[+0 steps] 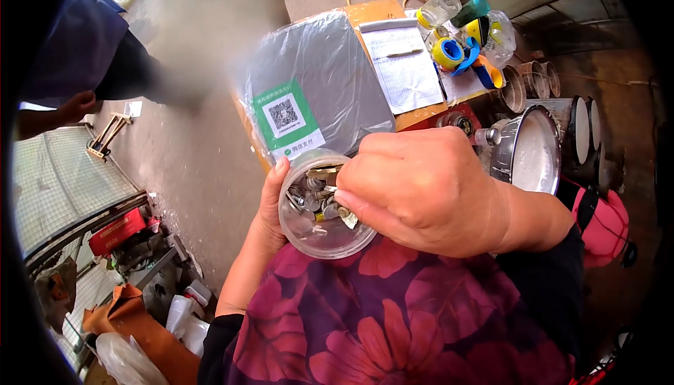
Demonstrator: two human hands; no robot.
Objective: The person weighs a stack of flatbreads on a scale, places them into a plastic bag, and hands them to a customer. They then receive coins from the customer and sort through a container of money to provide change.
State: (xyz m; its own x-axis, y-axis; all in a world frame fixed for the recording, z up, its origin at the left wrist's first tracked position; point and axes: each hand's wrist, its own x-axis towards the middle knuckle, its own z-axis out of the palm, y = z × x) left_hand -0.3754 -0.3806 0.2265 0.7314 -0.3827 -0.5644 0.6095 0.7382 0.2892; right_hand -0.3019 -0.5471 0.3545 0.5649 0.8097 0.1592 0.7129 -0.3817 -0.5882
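My left hand (272,202) grips a clear round plastic tub (340,250) from its left side, holding it tilted in front of my body. Inside lie small metal pieces (316,195), some of them looking like screws and bolts. Over the tub's right rim comes my right hand (421,192), its thumb and fingers pinched together at the contents. Whatever sits between those fingertips is mostly hidden by the hand. Just beyond the tub is a green card with a QR code (283,115), on a grey surface wrapped in clear plastic (337,62).
A written notepad (393,80) with a pen (405,53) lies on the table. Behind it are jars (441,9) and tape rolls (448,53). A metal bowl (537,150) holding something white stands right. Another person's hand (77,106) shows at left, above boxes and bags (133,322).
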